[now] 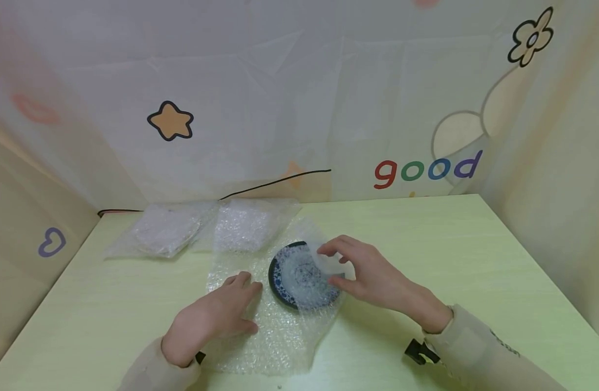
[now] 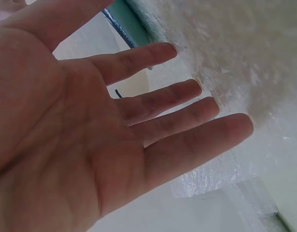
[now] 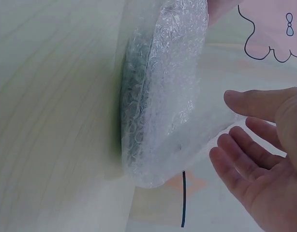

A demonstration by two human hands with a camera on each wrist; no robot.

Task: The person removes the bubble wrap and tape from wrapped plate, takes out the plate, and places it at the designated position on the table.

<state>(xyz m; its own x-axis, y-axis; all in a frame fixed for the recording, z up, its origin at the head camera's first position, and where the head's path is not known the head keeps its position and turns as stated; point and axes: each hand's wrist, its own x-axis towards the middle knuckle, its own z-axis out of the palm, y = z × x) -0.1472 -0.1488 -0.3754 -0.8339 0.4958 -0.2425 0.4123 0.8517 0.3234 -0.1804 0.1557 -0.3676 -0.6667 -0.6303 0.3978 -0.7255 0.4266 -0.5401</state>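
A round blue-and-white patterned plate (image 1: 284, 274) with a dark rim lies on a sheet of bubble wrap (image 1: 275, 347). A layer of the wrap is folded over the plate's right part, leaving the left part bare. My left hand (image 1: 221, 312) rests on the wrap left of the plate, fingers spread and nearly straight, as the left wrist view also shows. At the plate's right side, my right hand (image 1: 370, 271) is at the loose wrap edge, thumb and fingers apart. In the right wrist view, the raised wrap (image 3: 177, 96) reaches toward its thumb and fingers.
Two more bubble-wrapped bundles lie at the back of the pale table: one wrapped bundle (image 1: 164, 228) at the left, another wrapped bundle (image 1: 243, 222) beside it. A printed curtain (image 1: 279, 108) hangs behind the table and along its sides.
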